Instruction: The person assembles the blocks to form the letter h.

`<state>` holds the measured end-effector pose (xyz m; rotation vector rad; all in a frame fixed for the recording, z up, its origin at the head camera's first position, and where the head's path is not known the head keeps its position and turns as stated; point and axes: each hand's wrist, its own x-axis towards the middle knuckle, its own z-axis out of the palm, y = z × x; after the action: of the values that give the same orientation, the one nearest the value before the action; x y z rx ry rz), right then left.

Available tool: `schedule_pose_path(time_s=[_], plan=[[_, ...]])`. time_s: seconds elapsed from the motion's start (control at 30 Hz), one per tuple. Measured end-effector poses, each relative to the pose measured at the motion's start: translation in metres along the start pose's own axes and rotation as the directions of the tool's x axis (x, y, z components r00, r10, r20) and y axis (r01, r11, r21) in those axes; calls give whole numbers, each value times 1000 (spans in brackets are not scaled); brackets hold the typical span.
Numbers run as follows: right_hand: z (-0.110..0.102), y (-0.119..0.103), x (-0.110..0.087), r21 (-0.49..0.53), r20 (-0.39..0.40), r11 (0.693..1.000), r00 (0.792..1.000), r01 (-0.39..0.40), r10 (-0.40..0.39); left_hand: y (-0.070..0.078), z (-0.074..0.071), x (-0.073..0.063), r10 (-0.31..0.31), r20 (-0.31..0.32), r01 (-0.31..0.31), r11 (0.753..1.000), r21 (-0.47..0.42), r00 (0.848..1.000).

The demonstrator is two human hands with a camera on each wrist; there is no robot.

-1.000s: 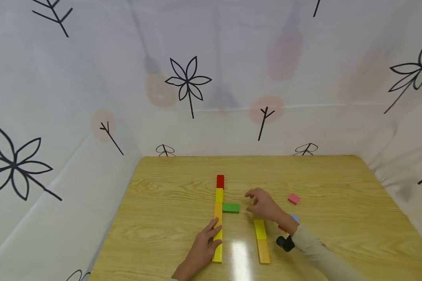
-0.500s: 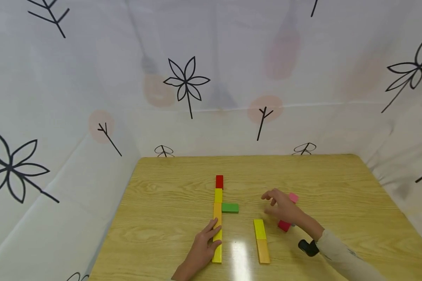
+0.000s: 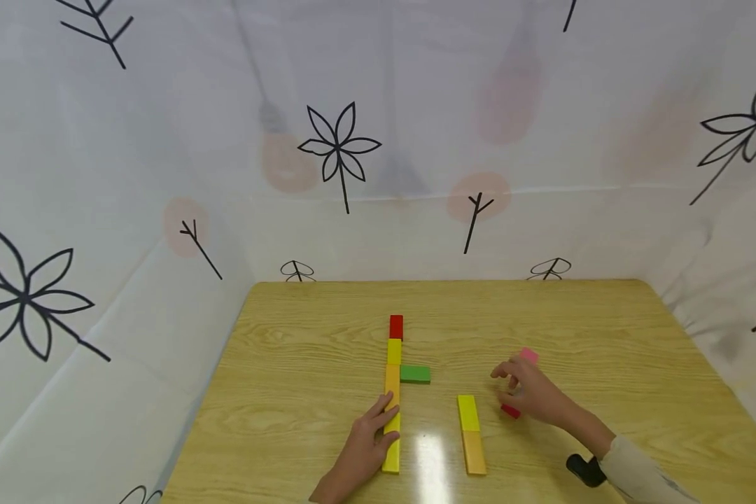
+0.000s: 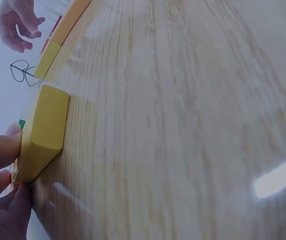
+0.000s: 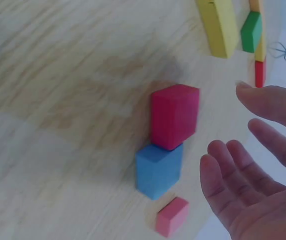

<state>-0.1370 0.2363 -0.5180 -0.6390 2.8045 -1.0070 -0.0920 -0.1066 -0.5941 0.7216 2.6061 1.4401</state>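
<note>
My left hand (image 3: 368,437) lies at the near end of a column of blocks, its thumb and fingers holding the sides of the nearest yellow block (image 4: 45,120). Farther up that column come an orange block (image 3: 393,378), another yellow block (image 3: 394,351) and a red block (image 3: 396,327). A green block (image 3: 415,374) sticks out from its right side. With fingers loosely bent and nothing in them, my right hand (image 3: 534,392) hovers over a crimson block (image 5: 175,115) and a blue block (image 5: 157,170). A pink block (image 5: 172,216) lies beside the blue one.
Between the hands, a yellow block (image 3: 469,413) and an orange block (image 3: 474,453) lie end to end on the wooden table (image 3: 290,392). A white patterned cloth (image 3: 409,140) stands behind the table and along its sides.
My right hand has moved right, from beside the green block, past the shorter yellow and orange row, to over the crimson and blue blocks. The left hand has stayed on its column.
</note>
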Motion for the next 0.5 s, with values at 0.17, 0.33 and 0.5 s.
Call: schedule_pose_path(time_s=[0.17,0.33,0.5], plan=[[2,14,-12,-45,-1,999,1000,-20,20,1,0,0,7,-6,-7,1000,4,1000],[6,20,-22,-81,-30,994,997,-76,74,1,0,0,20,-8,-20,1000,4,1000],[13,21,-30,-95,-107,992,991,-88,78,0,0,0,12,-5,-12,1000,5,1000]])
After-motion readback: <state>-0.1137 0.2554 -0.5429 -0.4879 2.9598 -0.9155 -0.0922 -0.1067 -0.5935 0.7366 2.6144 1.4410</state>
